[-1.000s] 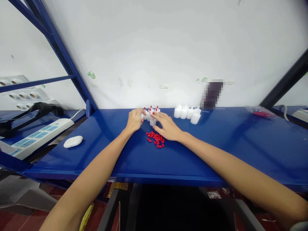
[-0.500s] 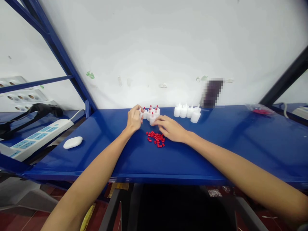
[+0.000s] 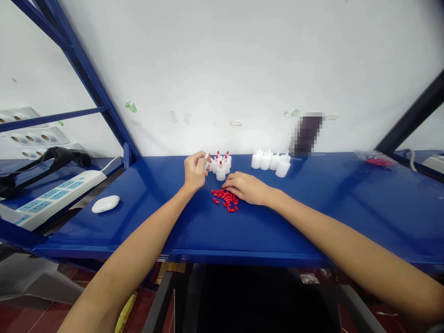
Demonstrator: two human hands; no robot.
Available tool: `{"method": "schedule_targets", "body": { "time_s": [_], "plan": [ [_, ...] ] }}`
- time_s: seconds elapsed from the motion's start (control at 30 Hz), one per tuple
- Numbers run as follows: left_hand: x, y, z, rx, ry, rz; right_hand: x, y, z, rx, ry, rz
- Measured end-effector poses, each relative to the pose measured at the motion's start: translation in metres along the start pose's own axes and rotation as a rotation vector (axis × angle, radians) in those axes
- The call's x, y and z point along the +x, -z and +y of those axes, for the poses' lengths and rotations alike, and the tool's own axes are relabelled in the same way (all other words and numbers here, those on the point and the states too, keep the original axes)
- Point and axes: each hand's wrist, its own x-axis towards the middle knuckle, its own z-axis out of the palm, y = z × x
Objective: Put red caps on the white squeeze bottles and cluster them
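Evidently, at ten o'clock from the small glossy red plastic caps [image 3: 226, 198], our left hand [image 3: 195, 170] pinched a mostly hidden white bottle [image 3: 206, 159], seemingly bare-tipped; at twelve, at least five squat white plastic bottles [image 3: 220, 173] stood capped; our right hand [image 3: 248, 187] reached the caps, its grip unclear; at two, several slim-nozzled white bottles [image 3: 265, 161] stood uncapped.

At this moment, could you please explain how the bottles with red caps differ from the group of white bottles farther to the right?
The red-capped bottles wear red caps, while the uncapped bottles show bare white nozzles. The red-capped bottles stand close to the left hand; the uncapped bottles stand apart from both hands. Both groups have white bodies and stand on the blue table.
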Motion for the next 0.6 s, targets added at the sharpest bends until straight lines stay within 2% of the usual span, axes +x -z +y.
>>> {"method": "schedule_targets", "body": {
  "time_s": [0.1, 0.17, 0.27, 0.33, 0.4, 0.5, 0.6],
  "plan": [
    [0.001, 0.001, 0.001, -0.015, 0.012, -0.048, 0.001, -0.001, 0.001, 0.006, -0.058, 0.033],
    [0.0, 0.001, 0.001, -0.002, 0.02, -0.093, 0.002, 0.0, -0.001, 0.086, -0.124, 0.103],
    [-0.003, 0.001, 0.003, 0.049, 0.016, -0.227, 0.006, 0.001, -0.009, 0.312, -0.219, 0.347],
    [-0.005, 0.0, 0.004, 0.073, -0.008, -0.337, 0.008, 0.002, -0.016, 0.462, -0.241, 0.52],
    [-0.007, -0.001, 0.007, 0.095, -0.058, -0.415, 0.01, 0.002, -0.022, 0.587, -0.244, 0.637],
    [-0.01, -0.002, 0.011, 0.142, -0.137, -0.469, 0.012, 0.002, -0.03, 0.7, -0.238, 0.707],
    [-0.011, -0.003, 0.014, 0.189, -0.184, -0.498, 0.011, 0.002, -0.034, 0.717, -0.231, 0.685]
  ]
}}
